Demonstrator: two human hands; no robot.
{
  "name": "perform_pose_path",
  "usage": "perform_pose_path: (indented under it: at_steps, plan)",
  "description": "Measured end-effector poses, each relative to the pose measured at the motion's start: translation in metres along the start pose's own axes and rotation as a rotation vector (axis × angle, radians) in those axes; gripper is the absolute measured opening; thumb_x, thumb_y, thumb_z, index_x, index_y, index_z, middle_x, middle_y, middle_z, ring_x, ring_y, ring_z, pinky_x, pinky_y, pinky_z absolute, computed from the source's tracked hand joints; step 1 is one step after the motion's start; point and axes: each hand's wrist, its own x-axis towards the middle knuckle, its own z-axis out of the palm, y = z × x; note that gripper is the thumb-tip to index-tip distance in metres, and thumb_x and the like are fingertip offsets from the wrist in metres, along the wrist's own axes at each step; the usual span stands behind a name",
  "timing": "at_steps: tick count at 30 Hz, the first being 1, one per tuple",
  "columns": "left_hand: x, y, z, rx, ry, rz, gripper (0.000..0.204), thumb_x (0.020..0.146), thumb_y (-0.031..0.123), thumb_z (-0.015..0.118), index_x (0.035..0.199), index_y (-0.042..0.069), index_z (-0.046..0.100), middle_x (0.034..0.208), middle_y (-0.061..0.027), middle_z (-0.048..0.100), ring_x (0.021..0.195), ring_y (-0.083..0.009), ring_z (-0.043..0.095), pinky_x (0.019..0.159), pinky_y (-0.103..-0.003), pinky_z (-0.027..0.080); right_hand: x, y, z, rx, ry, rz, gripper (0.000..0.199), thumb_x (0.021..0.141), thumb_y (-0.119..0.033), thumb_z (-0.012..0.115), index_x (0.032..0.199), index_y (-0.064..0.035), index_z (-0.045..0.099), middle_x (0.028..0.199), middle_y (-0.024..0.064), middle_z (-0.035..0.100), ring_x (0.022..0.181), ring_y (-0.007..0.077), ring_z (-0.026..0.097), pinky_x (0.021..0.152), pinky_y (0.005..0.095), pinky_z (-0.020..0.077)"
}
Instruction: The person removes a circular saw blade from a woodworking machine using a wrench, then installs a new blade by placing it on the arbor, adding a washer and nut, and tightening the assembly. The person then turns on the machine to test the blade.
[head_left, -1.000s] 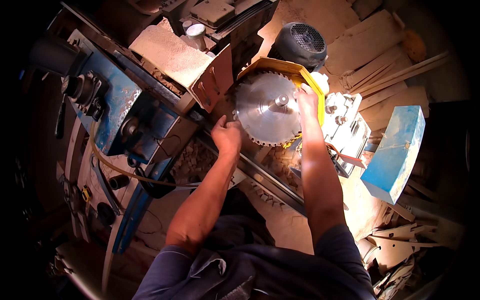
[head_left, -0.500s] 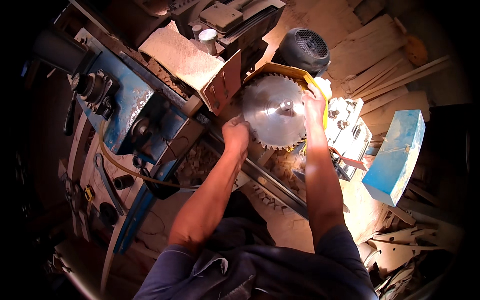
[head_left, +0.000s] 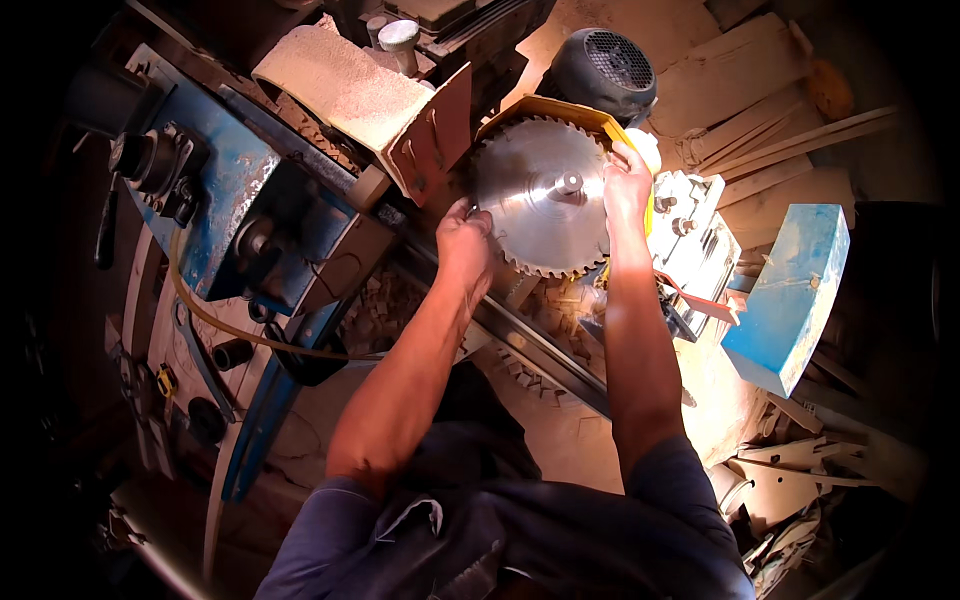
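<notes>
A round, toothed circular saw blade (head_left: pixel 530 205) faces up, with a hub near its middle, in front of a yellow guard (head_left: pixel 572 108). My left hand (head_left: pixel 465 245) is closed at the blade's left rim, its thumb raised near the teeth. On the other side, my right hand (head_left: pixel 627 188) grips the right rim, close by the guard's edge. The fingertips under the blade are hidden. Whether the blade sits on its shaft or is loose I cannot tell.
Behind the guard stands a dark motor (head_left: pixel 602 80). A blue machine (head_left: pixel 215 205) with knobs fills the left, near a wrench (head_left: pixel 200 360). A dusty curved hood (head_left: pixel 345 90) is at upper left, a blue box-shaped cover (head_left: pixel 785 300) at right. Wood scraps lie around.
The view has shifted slightly, so most things sit higher in the picture. My left hand has moved up along the blade's rim, its thumb now lifted. My right hand keeps its hold.
</notes>
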Motion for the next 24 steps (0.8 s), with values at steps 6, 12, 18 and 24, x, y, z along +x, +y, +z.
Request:
perform_pose_path:
  at_steps: [6, 12, 18, 24]
  plan:
    - [0.007, -0.006, 0.001, -0.085, -0.033, -0.026, 0.039, 0.096, -0.01, 0.042, 0.134, -0.006, 0.048, 0.124, -0.0167, 0.059, 0.11, -0.0276, 0.06, 0.098, -0.04, 0.05, 0.002, -0.003, -0.002, 0.032, 0.029, -0.003, 0.043, 0.087, 0.01, 0.052, 0.128, 0.0036, 0.063, 0.119, 0.0171, 0.069, 0.11, 0.0226, 0.066, 0.097, 0.0288, 0.0489]
    - [0.005, -0.004, 0.003, -0.141, -0.022, 0.008, 0.048, 0.095, -0.011, 0.041, 0.142, -0.01, 0.041, 0.133, -0.0198, 0.055, 0.118, -0.0296, 0.058, 0.108, -0.04, 0.045, 0.001, -0.013, -0.009, 0.086, 0.026, -0.007, 0.04, 0.09, 0.009, 0.05, 0.127, 0.0037, 0.063, 0.116, 0.0175, 0.069, 0.108, 0.0203, 0.066, 0.092, 0.0263, 0.0494]
    - [0.004, 0.006, 0.006, -0.133, -0.101, 0.031, 0.05, 0.094, -0.012, 0.042, 0.144, -0.013, 0.038, 0.135, -0.0216, 0.054, 0.121, -0.0304, 0.057, 0.112, -0.04, 0.041, 0.006, -0.007, -0.009, -0.135, 0.002, -0.128, 0.042, 0.088, 0.007, 0.051, 0.128, 0.0017, 0.063, 0.118, 0.0187, 0.071, 0.112, 0.023, 0.067, 0.097, 0.0302, 0.0495]
    - [0.0, 0.007, 0.007, -0.109, -0.119, 0.023, 0.046, 0.094, -0.01, 0.043, 0.141, -0.014, 0.041, 0.135, -0.0229, 0.055, 0.125, -0.0315, 0.056, 0.113, -0.041, 0.041, 0.003, -0.02, -0.015, -0.071, 0.0, -0.125, 0.041, 0.088, 0.007, 0.05, 0.126, 0.0013, 0.064, 0.118, 0.0168, 0.071, 0.113, 0.0237, 0.068, 0.097, 0.0304, 0.0499]
